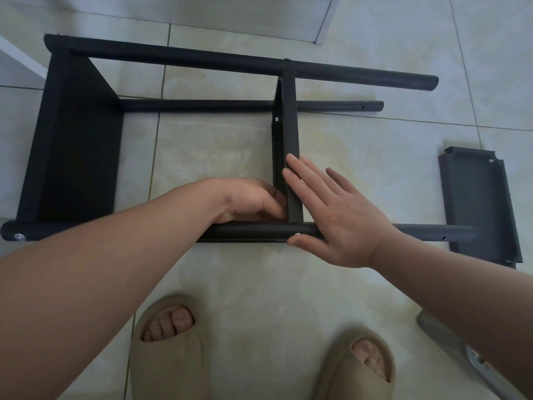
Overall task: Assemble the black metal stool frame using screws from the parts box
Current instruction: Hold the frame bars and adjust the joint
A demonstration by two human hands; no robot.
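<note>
Glossy pale marbled floor tiles (219, 157) with thin grout lines; white furniture base (326, 21) upper middle, white panel edge (20, 59) upper left.

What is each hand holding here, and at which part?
The right hand lies flat, open, across the stool frame where the crossbar meets the near leg tube. The left hand curls at that crossbar's lower end; its grip cannot be told.

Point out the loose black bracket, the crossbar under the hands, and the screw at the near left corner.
loose bracket (478, 203), head view, middle of its flat face
crossbar (290, 131), head view, upper bare stretch
corner screw (19, 236), head view, its silver head
</note>
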